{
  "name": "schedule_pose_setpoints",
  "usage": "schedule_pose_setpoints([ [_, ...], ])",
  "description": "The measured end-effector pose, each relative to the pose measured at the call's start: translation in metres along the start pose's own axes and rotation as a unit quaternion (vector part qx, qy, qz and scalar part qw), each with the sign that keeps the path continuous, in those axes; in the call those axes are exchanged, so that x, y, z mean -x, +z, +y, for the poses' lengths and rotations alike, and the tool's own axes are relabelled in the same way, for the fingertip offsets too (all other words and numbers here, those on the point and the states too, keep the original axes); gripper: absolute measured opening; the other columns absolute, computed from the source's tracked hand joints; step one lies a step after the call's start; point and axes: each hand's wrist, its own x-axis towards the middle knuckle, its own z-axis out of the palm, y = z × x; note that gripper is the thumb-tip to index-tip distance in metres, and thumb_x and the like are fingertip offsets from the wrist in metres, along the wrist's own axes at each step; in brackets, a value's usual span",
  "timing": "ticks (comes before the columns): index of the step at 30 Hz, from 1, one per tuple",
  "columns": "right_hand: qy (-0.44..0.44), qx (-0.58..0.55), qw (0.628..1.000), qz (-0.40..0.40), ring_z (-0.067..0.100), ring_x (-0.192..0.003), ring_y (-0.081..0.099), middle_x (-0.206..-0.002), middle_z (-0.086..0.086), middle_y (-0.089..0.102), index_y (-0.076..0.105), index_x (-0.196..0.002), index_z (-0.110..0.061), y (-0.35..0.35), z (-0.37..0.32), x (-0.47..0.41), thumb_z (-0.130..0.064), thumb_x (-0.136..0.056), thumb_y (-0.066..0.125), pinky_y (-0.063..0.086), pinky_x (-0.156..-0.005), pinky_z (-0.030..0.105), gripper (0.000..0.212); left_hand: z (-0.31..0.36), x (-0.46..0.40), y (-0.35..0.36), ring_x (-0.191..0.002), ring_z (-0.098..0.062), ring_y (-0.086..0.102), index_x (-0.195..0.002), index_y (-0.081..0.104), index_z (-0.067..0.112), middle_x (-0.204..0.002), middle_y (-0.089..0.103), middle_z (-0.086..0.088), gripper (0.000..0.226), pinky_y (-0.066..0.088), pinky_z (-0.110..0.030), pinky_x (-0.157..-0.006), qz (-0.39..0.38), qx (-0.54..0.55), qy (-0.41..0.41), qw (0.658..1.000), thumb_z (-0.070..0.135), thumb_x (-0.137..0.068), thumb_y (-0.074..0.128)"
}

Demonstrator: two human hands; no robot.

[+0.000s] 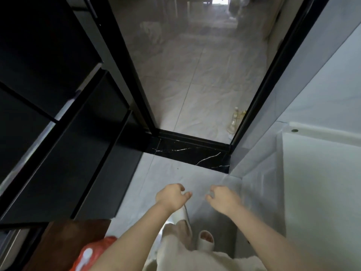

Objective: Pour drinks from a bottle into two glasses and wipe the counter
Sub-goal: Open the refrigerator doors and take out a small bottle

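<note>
My left hand [172, 195] and my right hand [222, 197] hang side by side over the pale floor, fingers loosely curled and apart, with nothing in either. Beyond the glass door a clear bottle with a white cap [234, 119] stands on the floor against the dark door frame. No drinking glasses, cloth or counter top show in the head view.
A tinted glass door [187, 65] with a black frame faces me above a black marble threshold [191, 151]. Dark cabinets [58, 133] line the left, a white panel [322, 182] the right. A red and white bag [91, 253] lies low left. My slippered feet [205, 241] are below.
</note>
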Motion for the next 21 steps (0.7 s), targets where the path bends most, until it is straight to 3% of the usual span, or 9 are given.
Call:
schedule_pose_setpoints([
  [3,0.004,0.015,1.000,0.001,0.026,-0.105,0.058,-0.116,0.007,0.063,0.057,-0.117,-0.017,-0.017,-0.006,-0.026,-0.045,-0.092,0.041,0.048,-0.089,0.037,0.040,0.000,-0.029,-0.017,-0.110,-0.015,0.059,-0.125,0.055,0.028,-0.116,0.065,0.008,0.052,0.045,-0.028,-0.083,0.001,-0.005,0.009,1.000,0.062,-0.086,0.046],
  [8,0.007,0.069,0.998,0.010,0.024,-0.100,0.060,-0.108,0.006,0.065,0.060,-0.107,-0.015,-0.053,-0.026,-0.068,-0.046,-0.094,0.040,0.043,-0.077,0.031,0.039,-0.013,-0.074,-0.058,-0.109,-0.015,0.059,-0.125,0.055,0.028,-0.120,0.063,0.007,0.053,0.045,-0.027,-0.079,0.013,0.014,0.012,1.000,0.062,-0.086,0.045],
  [13,-0.036,0.059,0.997,0.027,0.025,-0.110,0.057,-0.118,0.004,0.060,0.052,-0.120,-0.017,-0.085,-0.060,-0.108,-0.041,-0.095,0.038,0.044,-0.094,0.040,0.037,-0.039,-0.108,-0.090,-0.107,-0.013,0.060,-0.126,0.055,0.027,-0.120,0.063,0.008,0.053,0.043,-0.024,-0.074,0.021,0.045,-0.007,0.999,0.062,-0.087,0.045],
  [21,-0.126,0.106,0.986,0.034,0.026,-0.109,0.059,-0.118,0.005,0.064,0.051,-0.126,-0.018,-0.121,-0.119,-0.173,-0.044,-0.094,0.041,0.046,-0.091,0.036,0.042,-0.064,-0.140,-0.128,-0.107,-0.013,0.059,-0.120,0.058,0.028,-0.115,0.064,0.009,0.051,0.048,-0.027,-0.084,0.065,0.107,-0.080,0.989,0.063,-0.085,0.045],
])
